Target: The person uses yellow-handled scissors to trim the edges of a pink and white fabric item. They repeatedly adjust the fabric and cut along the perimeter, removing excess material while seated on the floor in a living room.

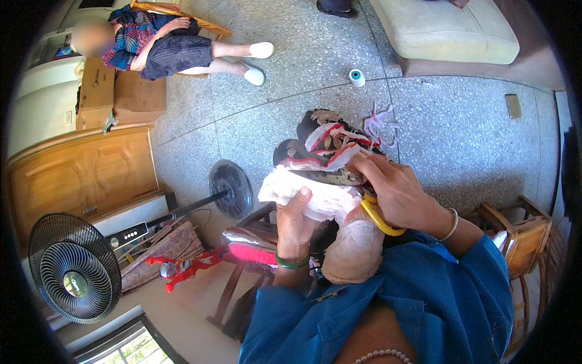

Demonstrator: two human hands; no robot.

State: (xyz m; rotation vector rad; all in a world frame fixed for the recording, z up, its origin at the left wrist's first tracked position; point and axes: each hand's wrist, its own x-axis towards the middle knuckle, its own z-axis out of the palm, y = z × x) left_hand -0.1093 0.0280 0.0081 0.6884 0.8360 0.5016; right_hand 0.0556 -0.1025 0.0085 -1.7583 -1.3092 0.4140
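While the left hand (294, 227) grasps the white cloth (315, 197), thumb uppermost, the right hand (397, 193) curls through a yellow handle (381, 219), its fingers against red-edged floral fabric (324, 141). Both textiles lie before the blue garment (442, 285); beyond, a thread spool (357, 77) stands on speckled floor (291, 85); leftward, a fan (76, 267).

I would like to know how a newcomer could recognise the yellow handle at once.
Start from the blue shirt at the bottom, then go up to the right hand. The yellow handle is the curved band against that hand; its bright colour differs from the white fabric beside it.
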